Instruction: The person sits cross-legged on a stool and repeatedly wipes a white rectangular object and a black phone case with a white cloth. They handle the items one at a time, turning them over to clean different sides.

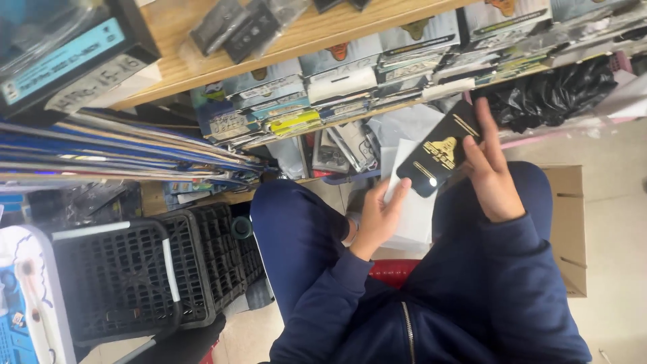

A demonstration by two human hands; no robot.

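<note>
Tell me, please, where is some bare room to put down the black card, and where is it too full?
Bare floor lies right of the cardboard box, below the black bag. The wooden shelf has bare strips. Crowded: stacked packages and black crates.

Black and gold against navy

The flat case [439, 157] is black with gold markings; sleeves and trousers [296, 236] navy; crates [135, 276], near left, black; the stool [393, 271] red; the shelf [202, 61] pale wood.
</note>
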